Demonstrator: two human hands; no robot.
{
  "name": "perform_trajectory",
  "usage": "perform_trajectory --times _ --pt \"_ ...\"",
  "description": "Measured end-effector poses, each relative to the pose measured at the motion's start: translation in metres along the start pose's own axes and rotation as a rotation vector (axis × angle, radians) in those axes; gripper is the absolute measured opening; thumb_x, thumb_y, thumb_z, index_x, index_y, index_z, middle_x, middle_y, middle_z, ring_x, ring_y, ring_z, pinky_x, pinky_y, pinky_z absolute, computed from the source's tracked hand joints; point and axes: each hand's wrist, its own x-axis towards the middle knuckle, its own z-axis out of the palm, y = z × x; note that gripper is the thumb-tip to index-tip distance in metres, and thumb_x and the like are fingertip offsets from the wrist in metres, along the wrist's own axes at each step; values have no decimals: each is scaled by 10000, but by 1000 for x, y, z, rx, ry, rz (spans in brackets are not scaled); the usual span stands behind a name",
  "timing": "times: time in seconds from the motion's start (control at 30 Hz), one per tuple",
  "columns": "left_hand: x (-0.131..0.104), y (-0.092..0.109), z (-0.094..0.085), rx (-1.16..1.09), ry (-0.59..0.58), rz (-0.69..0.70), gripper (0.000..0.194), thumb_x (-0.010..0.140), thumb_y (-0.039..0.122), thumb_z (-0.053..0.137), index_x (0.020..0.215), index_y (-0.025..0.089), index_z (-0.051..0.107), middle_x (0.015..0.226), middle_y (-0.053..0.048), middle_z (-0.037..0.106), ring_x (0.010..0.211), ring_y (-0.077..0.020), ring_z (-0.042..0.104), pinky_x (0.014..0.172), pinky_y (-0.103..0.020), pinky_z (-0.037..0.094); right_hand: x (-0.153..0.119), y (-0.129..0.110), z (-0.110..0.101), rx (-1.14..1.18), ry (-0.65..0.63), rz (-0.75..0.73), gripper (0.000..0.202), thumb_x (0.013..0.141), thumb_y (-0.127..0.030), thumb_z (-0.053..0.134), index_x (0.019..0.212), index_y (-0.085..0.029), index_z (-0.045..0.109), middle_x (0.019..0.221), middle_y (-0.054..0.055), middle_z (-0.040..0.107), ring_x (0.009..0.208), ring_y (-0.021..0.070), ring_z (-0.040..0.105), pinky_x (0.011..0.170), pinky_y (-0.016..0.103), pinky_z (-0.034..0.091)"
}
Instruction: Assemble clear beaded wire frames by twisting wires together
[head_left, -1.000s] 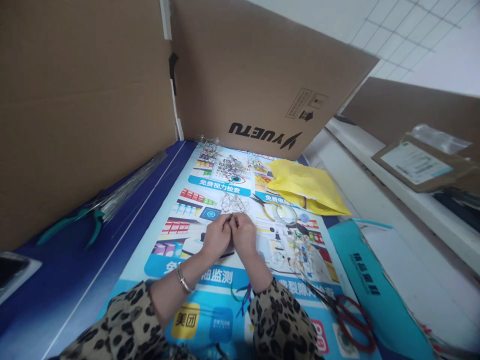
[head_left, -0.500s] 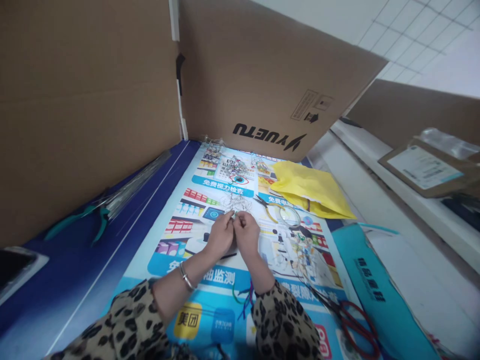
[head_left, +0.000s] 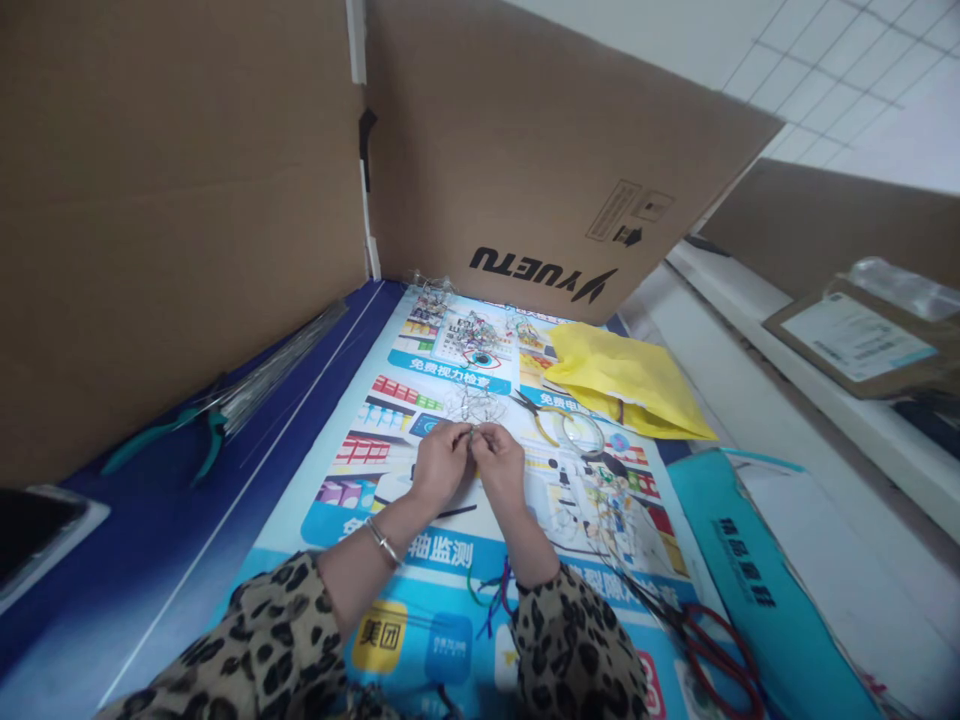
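Note:
Over the middle of the printed poster (head_left: 322,520), my left hand (head_left: 441,465) and my right hand (head_left: 499,465) meet fingertip to fingertip. Both are closed in a pinch on a thin wire piece; the exact spot is mostly covered by the fingers. Just beyond the fingertips spreads a loose tangle of fine wire (head_left: 474,402), which seems joined to what I hold, though the link is too fine to make out. Yellow-handled pliers (head_left: 551,432) lie right of my right hand, touching or close to a round clear dish (head_left: 583,434).
Cardboard walls (head_left: 525,150) close off the back and left. A yellow envelope (head_left: 630,385), a teal box (head_left: 750,560) and red-handled scissors (head_left: 724,650) lie right. Teal-handled pliers (head_left: 213,445) and straight wires (head_left: 274,385) lie left. Several wire tangles (head_left: 476,335) and coloured cords (head_left: 495,595) are about.
My hands stay pinched together at nearly the same place, with the fingertips shifted slightly. The whole view has moved a little to the right.

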Motion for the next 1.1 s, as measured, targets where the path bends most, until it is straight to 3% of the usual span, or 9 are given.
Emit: perform_trajectory --times 0.53,0.93,1.1 --pt "-9 8 -9 303 10 47 153 845 218 479 832 209 631 905 -37 629 813 -175 590 679 -263 416 -1 -1 -1 164 -47 25 151 712 -268 550 803 -164 609 714 13 648 672 154 600 668 281 492" --pt "-8 7 -7 16 -4 -76 68 768 176 498 720 193 543 761 -12 598 763 -161 560 719 -274 423 2 4 -3 114 -72 2 131 704 -246 528 781 -187 616 748 21 670 711 169 626 713 301 509" --pt "-6 6 -8 -84 -4 -159 42 741 188 503 704 196 521 678 25 580 651 -138 544 642 -260 405 3 6 -4 143 -63 -20 133 677 -223 537 799 -187 576 688 -6 623 633 141 600 590 245 483"
